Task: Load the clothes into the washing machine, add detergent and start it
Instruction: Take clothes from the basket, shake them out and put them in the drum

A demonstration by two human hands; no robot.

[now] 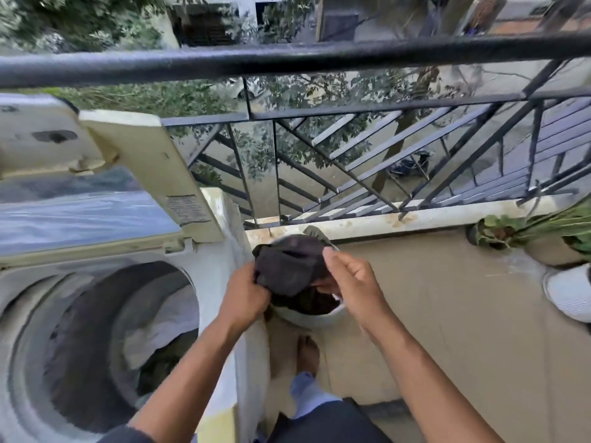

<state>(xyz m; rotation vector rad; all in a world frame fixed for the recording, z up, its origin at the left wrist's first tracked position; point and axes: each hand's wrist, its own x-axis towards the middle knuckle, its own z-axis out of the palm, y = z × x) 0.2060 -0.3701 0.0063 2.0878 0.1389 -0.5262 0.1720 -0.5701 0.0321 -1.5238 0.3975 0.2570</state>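
A top-loading washing machine (211, 276) stands at the left with its lid (150, 167) raised. Inside its drum (105, 340) lie dark and pale grey clothes. To the right of the machine, a white bucket (307, 319) on the floor holds more dark clothes. Above the bucket I hold a dark grey garment (287, 266). My left hand (244, 295) grips its lower left edge. My right hand (351, 282) pinches its right side between thumb and fingers. No detergent shows in view.
A black metal railing (319, 55) and a low ledge (415, 219) bound the balcony ahead. Potted plants (511, 231) sit at the right, with a white object (569, 292) below them. My bare foot (307, 353) stands on the tan floor (447, 314) beneath the bucket.
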